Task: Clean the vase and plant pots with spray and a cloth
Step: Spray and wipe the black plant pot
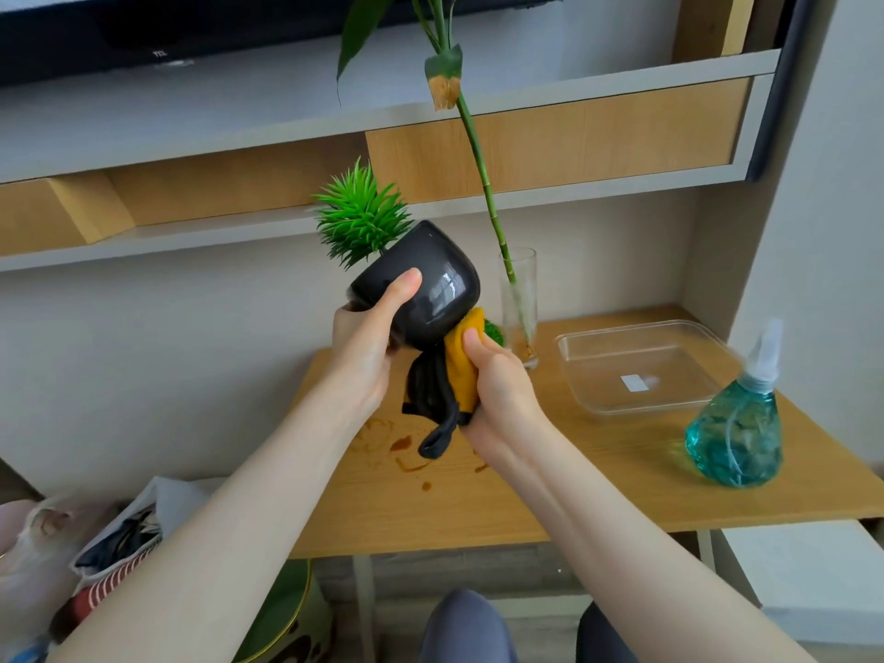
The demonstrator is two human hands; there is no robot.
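Note:
A glossy black plant pot (430, 284) with a spiky green artificial plant (359, 217) is held tilted in the air above the table. My left hand (368, 342) grips the pot from the left, thumb across its side. My right hand (497, 380) grips a yellow and black cloth (459, 370) pressed against the pot's underside. A clear glass vase (519, 303) with a bamboo stalk (483, 169) stands on the table behind. A teal spray bottle (739, 433) stands at the right. Behind the cloth a bit of another green plant (492, 330) peeks out.
A wooden table (598, 480) carries brown stains (402, 447) near my hands and an empty clear plastic tray (636, 366). Shelves and a dark screen (143, 31) are above. Bags (95, 557) lie on the floor at the left. My knees (464, 624) show below.

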